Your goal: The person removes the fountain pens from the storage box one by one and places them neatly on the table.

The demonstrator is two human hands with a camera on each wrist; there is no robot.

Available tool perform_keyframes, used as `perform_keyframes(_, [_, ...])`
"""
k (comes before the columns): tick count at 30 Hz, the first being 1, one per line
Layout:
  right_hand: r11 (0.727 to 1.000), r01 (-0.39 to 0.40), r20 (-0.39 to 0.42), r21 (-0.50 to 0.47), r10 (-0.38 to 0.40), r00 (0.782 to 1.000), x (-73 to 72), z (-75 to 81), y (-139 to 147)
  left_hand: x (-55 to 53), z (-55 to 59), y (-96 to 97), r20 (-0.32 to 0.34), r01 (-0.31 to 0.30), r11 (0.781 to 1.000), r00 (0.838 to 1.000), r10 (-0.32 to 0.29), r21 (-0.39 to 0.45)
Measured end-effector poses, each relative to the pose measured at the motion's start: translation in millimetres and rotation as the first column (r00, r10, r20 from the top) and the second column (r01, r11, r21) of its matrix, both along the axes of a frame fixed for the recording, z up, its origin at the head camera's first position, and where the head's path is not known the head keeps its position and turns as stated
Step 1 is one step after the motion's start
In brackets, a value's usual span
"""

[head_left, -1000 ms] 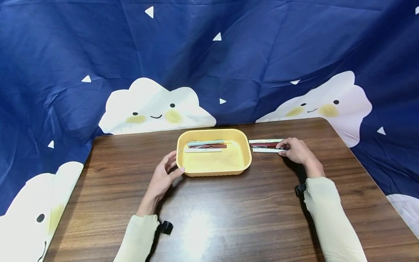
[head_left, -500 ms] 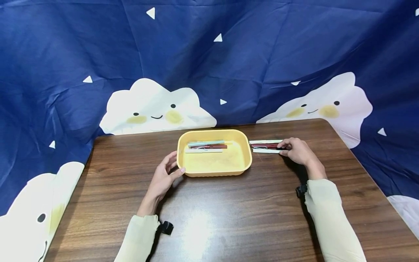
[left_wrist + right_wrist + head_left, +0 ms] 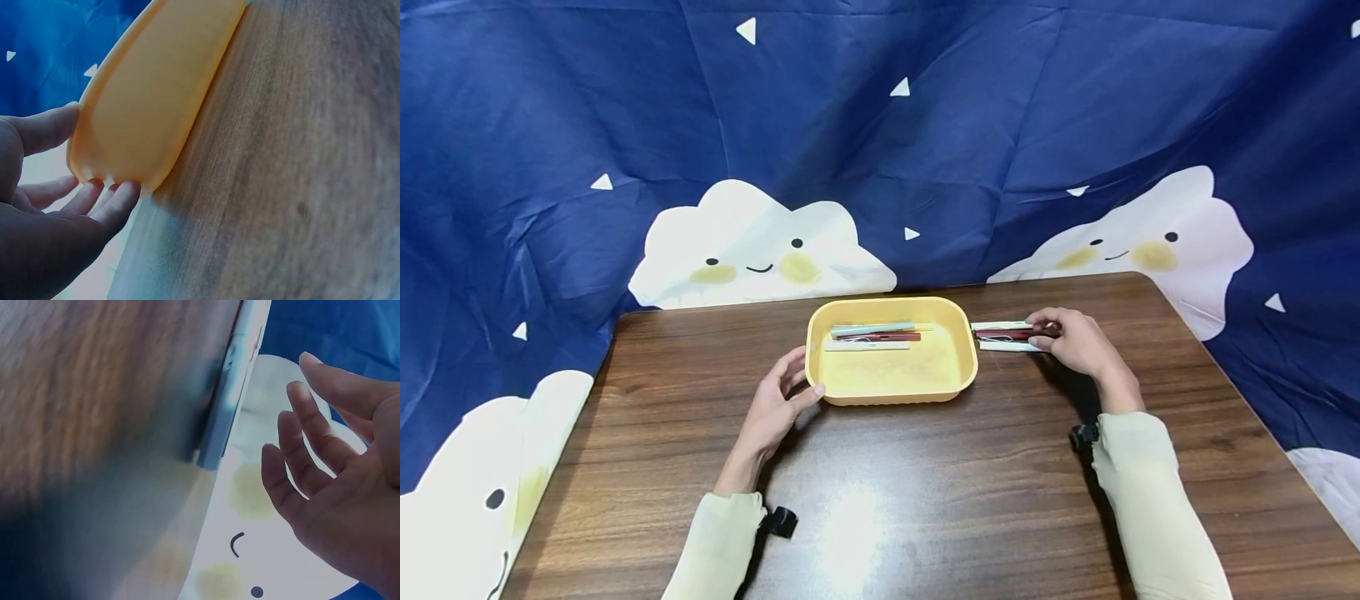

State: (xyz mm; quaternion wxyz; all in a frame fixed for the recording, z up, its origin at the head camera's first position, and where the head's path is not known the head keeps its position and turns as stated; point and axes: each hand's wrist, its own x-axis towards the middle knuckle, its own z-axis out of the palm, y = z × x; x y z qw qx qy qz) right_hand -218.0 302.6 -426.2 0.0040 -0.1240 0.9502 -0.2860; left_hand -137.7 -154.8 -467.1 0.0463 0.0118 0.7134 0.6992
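Observation:
A yellow plastic tray (image 3: 895, 375) sits near the back of the table. My left hand (image 3: 775, 404) holds its left end, thumb at the front corner and fingers along the side, as the left wrist view also shows. Inside lie a light blue pen (image 3: 872, 327), a dark red pen (image 3: 895, 336) and a white pen (image 3: 865, 345). Right of the tray, two whitish pens flank another dark red pen (image 3: 1006, 334). Over their right ends hovers my right hand (image 3: 1081, 343), fingers apart from the nearest pen (image 3: 222, 425) in the right wrist view.
The brown wooden table (image 3: 925, 500) spreads out in front of the tray. Behind it hangs a dark blue cloth (image 3: 850, 125) printed with white clouds. Each wrist wears a black band, such as the left one (image 3: 781, 522).
My right hand has shifted slightly left and its fingers have spread away from the pens' right ends. The left hand, tray and pens stay in place.

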Motion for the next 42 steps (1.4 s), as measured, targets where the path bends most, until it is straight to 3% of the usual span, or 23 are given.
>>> perform_keyframes(19, [0.990,-0.039,-0.091,-0.133,0.027,0.995,8.6,21.2,-43.5,-2.0,-1.8,-0.6,-0.002,0.005,1.000,1.000,-0.005,0.007])
perform_keyframes(32, [0.965,-0.098,-0.077,-0.245,0.082,0.994,10.1,28.1,-74.0,-1.4,-2.5,-0.9,-0.008,0.006,1.000,1.000,-0.006,0.011])
perform_keyframes(42, [0.952,-0.141,-0.051,-0.271,0.132,0.990,5.7,32.5,-96.6,-1.4,-2.5,-0.8,0.001,0.004,1.000,1.000,-0.004,0.006])
